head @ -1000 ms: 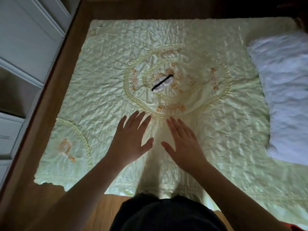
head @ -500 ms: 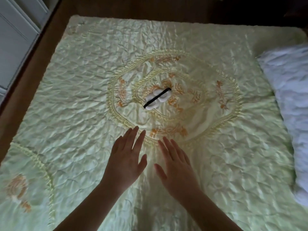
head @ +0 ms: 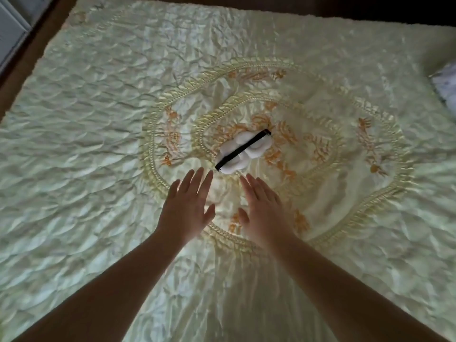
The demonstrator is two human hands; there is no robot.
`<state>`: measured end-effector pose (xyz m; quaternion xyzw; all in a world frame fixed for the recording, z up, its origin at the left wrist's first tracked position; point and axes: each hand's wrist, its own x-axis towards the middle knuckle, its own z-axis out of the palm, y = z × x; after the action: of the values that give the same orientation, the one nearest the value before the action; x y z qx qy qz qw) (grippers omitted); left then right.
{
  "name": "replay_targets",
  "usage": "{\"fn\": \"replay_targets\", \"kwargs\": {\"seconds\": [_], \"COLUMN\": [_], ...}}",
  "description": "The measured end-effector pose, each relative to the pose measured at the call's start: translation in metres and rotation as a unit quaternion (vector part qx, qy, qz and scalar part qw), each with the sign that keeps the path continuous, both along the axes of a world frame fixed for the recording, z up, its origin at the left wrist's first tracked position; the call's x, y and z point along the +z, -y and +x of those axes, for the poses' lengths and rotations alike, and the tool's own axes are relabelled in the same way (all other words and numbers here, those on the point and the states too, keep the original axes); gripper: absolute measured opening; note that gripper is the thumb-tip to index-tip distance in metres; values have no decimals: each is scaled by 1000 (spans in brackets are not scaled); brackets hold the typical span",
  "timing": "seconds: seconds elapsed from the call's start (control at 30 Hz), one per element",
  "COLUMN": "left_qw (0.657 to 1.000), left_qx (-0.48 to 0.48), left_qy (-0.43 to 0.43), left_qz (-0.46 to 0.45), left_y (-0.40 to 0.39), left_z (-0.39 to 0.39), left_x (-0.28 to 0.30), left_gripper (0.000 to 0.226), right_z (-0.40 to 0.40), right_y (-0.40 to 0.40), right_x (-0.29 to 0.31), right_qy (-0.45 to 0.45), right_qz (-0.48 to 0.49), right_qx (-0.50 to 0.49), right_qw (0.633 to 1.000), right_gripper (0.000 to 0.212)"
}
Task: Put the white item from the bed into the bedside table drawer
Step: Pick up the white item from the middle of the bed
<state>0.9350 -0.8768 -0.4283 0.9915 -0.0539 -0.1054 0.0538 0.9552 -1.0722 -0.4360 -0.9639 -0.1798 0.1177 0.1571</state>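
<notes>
A small white padded item (head: 256, 148) with a black strap across it lies on the pale quilted bedspread (head: 98, 119), inside the embroidered oval at the bed's middle. My left hand (head: 187, 208) reaches out flat, fingers apart, its tips just short of the item's near left end. My right hand (head: 264, 211) is stretched out beside it, also flat and empty, its fingertips just below the item. Neither hand touches the item. No bedside table or drawer is in view.
A white pillow corner (head: 446, 87) shows at the right edge. A strip of wooden floor (head: 32, 48) and a bit of white furniture (head: 11, 28) sit at the top left. The bedspread fills the rest of the view.
The view has moved forward over the bed, and both hands have advanced toward the white item until their fingertips nearly reach it. The cabinets at the left have slid almost out of view.
</notes>
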Motion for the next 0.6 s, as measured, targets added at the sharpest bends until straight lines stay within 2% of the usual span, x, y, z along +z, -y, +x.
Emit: {"fn": "replay_targets", "kwargs": {"seconds": [0.2,0.33,0.43,0.6], "left_qw": [999,999,1000,998], "left_qx": [22,16,22,-1], "left_qy": [11,-32,5,65], "left_qz": [37,34,-1,-3], "left_y": [-8,-17,-17,-21], "left_z": [17,22,18,15], "left_x": [-70,-112,-122,-144], "left_gripper": [93,87,78,73], "right_z": [51,86,100,124], "right_y": [-6,-9,-16,-26], "right_x": [-45,-65,-74,-91], "right_qy": [9,36,59,64], "right_qz": [-52,-80,-47,-66], "right_qx": [-1,19,5,19], "right_qw": [999,996,997,996], "right_gripper": [94,87,83,81]}}
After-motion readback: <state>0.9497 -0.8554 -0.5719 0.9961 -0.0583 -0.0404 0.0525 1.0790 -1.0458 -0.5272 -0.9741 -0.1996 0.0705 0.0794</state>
